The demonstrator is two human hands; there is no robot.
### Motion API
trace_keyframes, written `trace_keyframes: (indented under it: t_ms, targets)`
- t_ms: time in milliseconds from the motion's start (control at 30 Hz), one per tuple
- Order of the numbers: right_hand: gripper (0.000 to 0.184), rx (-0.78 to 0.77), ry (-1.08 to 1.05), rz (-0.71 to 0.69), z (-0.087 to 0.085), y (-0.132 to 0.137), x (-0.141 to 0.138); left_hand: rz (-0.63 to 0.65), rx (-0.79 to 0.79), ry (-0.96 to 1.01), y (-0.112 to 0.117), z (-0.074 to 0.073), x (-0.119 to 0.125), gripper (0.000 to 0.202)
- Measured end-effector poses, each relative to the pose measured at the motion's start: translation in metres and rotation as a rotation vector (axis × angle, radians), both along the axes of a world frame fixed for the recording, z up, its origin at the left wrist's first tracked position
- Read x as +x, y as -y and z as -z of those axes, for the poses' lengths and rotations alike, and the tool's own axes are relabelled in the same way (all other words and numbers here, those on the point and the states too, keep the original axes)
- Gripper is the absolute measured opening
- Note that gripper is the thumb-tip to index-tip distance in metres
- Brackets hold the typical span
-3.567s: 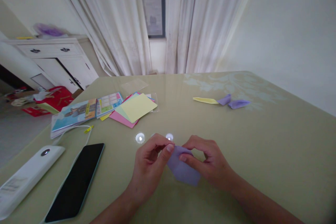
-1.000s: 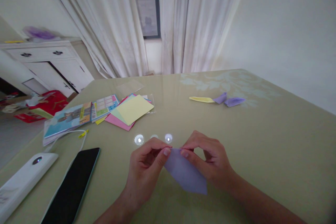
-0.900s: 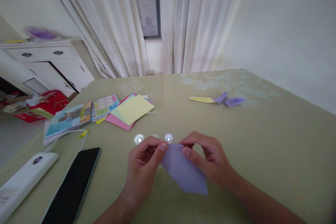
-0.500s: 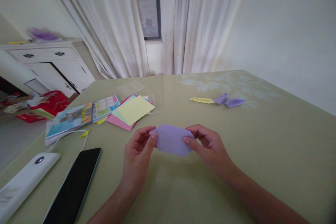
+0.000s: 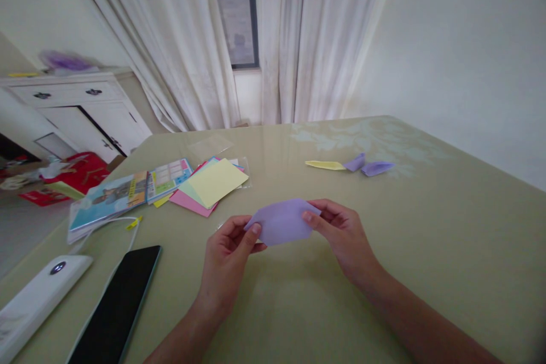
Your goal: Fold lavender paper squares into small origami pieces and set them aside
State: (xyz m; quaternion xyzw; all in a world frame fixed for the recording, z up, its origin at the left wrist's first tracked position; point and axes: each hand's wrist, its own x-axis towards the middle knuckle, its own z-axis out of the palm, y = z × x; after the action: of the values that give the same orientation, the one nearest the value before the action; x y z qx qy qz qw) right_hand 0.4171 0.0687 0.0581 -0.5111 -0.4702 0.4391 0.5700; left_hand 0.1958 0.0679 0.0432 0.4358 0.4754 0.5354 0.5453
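Note:
A sheet of purple paper [image 5: 284, 223] with folded corners is held above the table, stretched between both hands. My left hand [image 5: 232, 250] pinches its left corner, thumb on top and fingers beneath. At the right corner, my right hand [image 5: 341, 233] grips the paper in the same way, with the thumb on the near face. Farther back on the table lie folded purple paper pieces [image 5: 377, 168] and a narrow folded yellow paper [image 5: 325, 165].
A fanned stack of coloured paper [image 5: 219, 182] lies back left, beside booklets [image 5: 113, 199]. Nearer on the left are a black phone [image 5: 117, 307], a white power bank [image 5: 42, 298] and a white cable [image 5: 135, 233]. The greenish tabletop [image 5: 426, 250] reaches toward the curtains.
The purple paper has tilted, its right end now higher than its left. My left hand has dropped slightly and shifted right. The whole view has moved a little.

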Motion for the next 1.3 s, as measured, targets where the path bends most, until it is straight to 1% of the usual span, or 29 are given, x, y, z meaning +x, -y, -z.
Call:
trace_keyframes:
  t_ms: [67, 167, 267, 433, 600, 767, 867, 1067, 1167, 1300]
  targets:
    - [0.036, -0.027, 0.035, -0.035, 0.0008, -0.0006, 0.0007, 0.029, 0.000, -0.023, -0.0008, -0.0021, -0.0004, 0.041]
    - [0.036, -0.022, 0.033, -0.013, 0.0013, -0.0010, 0.0009, 0.074, -0.027, -0.041, -0.0018, -0.0053, -0.0005, 0.040]
    - [0.037, 0.007, 0.009, -0.002, 0.0008, -0.0005, 0.0005, 0.082, -0.029, -0.016, -0.0022, -0.0061, -0.0004, 0.036]
    - [0.034, 0.057, 0.066, 0.001, 0.0009, 0.0002, 0.0024, 0.102, -0.029, 0.014, -0.0033, -0.0032, -0.0009, 0.035]
    - [0.029, 0.073, 0.045, 0.027, 0.0023, -0.0011, 0.0042, 0.149, -0.052, 0.018, -0.0036, -0.0006, -0.0013, 0.038]
    - [0.035, 0.045, 0.010, 0.020, 0.0029, -0.0028, 0.0037, 0.142, -0.032, 0.011, -0.0039, -0.0003, -0.0017, 0.041]
    - [0.036, 0.042, -0.001, 0.027, 0.0034, -0.0034, 0.0041, 0.162, -0.048, 0.017, -0.0039, -0.0003, -0.0023, 0.041]
    - [0.026, 0.049, -0.021, 0.089, 0.0061, -0.0046, 0.0056, 0.242, -0.126, 0.064, -0.0030, 0.0037, -0.0037, 0.040]
    - [0.021, 0.046, -0.017, 0.091, 0.0060, -0.0049, 0.0063, 0.241, -0.119, 0.037, -0.0034, 0.0028, -0.0040, 0.042]
    - [0.019, 0.039, 0.030, 0.054, 0.0033, -0.0038, 0.0060, 0.189, -0.034, -0.023, -0.0040, -0.0002, -0.0032, 0.045]
